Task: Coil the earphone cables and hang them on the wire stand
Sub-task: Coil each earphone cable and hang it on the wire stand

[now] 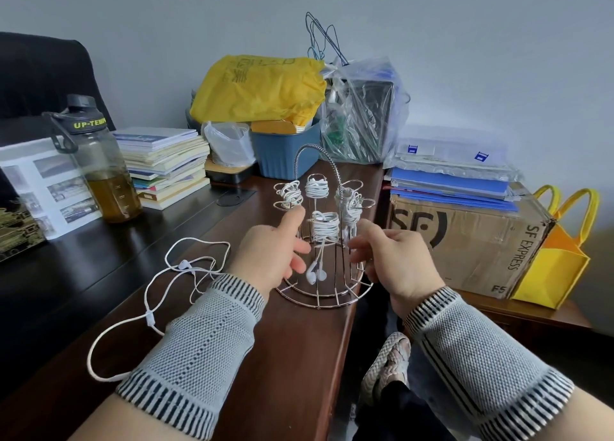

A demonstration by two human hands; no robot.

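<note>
1. Wire stand [319, 284]: upright near the desk's right edge. We count four coiled earphone bundles on its hooks; the nearest coil [325, 226] lets its earbuds dangle.
2. Left hand [272, 254]: at the stand's 9 o'clock, fingers loosely spread, holding nothing, fingertips just beside the nearest coil.
3. Right hand [392, 254]: at the stand's 3 o'clock, fingers lightly curled near the wires; we cannot tell whether it grips anything.
4. Loose earphone cable [159, 294]: uncoiled on the desk [83, 274] at our 8 o'clock, running near-to-far, partly under the left sleeve. We judge the left hand nearer.
5. Surroundings: water bottle [99, 171] and book stack [162, 165] at 10 o'clock, well apart; nothing bars the reach.
</note>
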